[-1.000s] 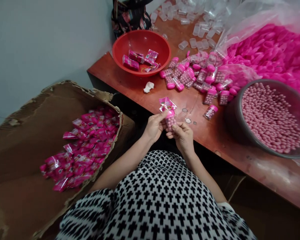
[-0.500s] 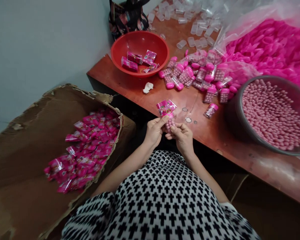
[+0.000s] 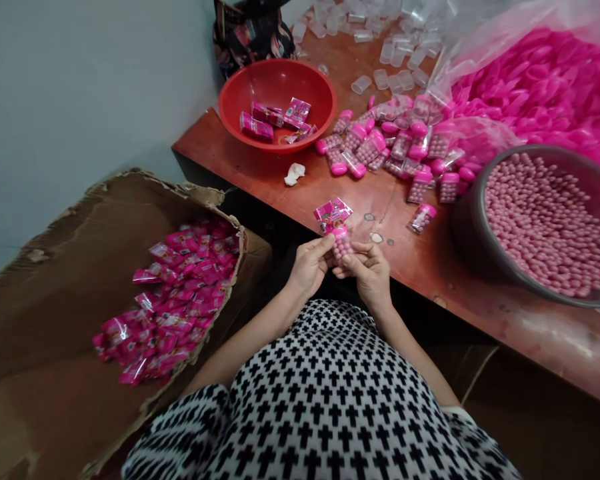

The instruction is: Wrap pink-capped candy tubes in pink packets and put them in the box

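Observation:
Both hands meet just in front of the table edge. My left hand (image 3: 310, 263) and my right hand (image 3: 370, 270) pinch a small clear candy bottle with a pink cap (image 3: 341, 243), filled with pink beads. It sits partly inside a pink printed plastic packet (image 3: 333, 213) that sticks up above my fingers. Fingers of both hands are closed round the bottle and packet.
A red bowl (image 3: 260, 80) holds a few pink packets. Filled bottles (image 3: 380, 147) lie heaped mid-table, empty clear bottles (image 3: 380, 40) behind. A grey basin (image 3: 467, 220) holds pink candies; pink caps (image 3: 530, 93) fill a bag. A cardboard box (image 3: 80, 267) at left holds packed packets (image 3: 175, 300).
The bottle has slid a little deeper into the packet between my hands. The view shifted slightly; nothing else moved.

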`<state>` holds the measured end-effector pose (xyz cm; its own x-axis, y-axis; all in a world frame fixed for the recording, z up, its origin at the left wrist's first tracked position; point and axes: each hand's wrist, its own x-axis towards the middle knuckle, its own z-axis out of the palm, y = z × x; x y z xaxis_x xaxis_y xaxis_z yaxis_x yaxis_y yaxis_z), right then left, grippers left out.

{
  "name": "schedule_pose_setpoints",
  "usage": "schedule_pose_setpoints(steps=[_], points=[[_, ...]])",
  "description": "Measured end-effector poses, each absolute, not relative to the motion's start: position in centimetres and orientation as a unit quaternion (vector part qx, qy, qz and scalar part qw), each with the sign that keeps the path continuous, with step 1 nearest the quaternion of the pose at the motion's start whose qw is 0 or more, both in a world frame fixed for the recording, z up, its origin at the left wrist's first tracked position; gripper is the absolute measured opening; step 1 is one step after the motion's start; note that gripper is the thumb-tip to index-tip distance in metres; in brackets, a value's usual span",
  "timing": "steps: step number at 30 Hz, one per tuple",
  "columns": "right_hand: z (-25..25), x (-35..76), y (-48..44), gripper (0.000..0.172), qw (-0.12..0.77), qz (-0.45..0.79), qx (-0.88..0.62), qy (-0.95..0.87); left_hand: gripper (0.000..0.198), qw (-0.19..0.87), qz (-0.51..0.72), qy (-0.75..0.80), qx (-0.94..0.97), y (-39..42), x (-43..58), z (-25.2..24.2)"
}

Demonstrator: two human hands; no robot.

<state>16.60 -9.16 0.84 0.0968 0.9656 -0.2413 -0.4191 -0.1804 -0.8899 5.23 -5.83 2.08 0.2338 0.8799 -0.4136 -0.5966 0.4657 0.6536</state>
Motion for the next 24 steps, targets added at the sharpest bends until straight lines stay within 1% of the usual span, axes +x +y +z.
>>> schedule_pose_setpoints(steps=[3, 6, 9, 12, 17, 20, 24], points=[[0.6, 16.4, -9.3, 0.037, 0.568, 0.614, -0.469, -0.285, 0.036, 0.771, 0.485, 0.373, 0.178, -5.7, 5.3, 2.2], [0.5, 15.7, -9.7, 0.036, 0.567, 0.606, -0.473, -0.297, 0.039, 0.763, 0.471, 0.404, 0.182, -5.5, 5.4, 2.2], [0.5, 15.1, -10.0, 0.033, 0.585, 0.573, -0.483, -0.31, 0.037, 0.739, 0.478, 0.431, 0.197, -5.5, 5.5, 2.1], [0.5, 15.0, -9.9, 0.032, 0.59, 0.587, -0.468, -0.297, 0.036, 0.71, 0.496, 0.453, 0.214, -5.8, 5.6, 2.1], [0.5, 15.5, -9.4, 0.033, 0.589, 0.613, -0.449, -0.276, 0.041, 0.738, 0.511, 0.393, 0.201, -6.0, 5.5, 2.8], [0.7, 15.3, -9.7, 0.031, 0.59, 0.587, -0.47, -0.294, 0.041, 0.741, 0.508, 0.396, 0.191, -5.8, 5.4, 2.9], [0.8, 14.7, -10.2, 0.029, 0.612, 0.513, -0.509, -0.321, 0.038, 0.723, 0.505, 0.437, 0.176, -6.0, 5.8, 2.8]])
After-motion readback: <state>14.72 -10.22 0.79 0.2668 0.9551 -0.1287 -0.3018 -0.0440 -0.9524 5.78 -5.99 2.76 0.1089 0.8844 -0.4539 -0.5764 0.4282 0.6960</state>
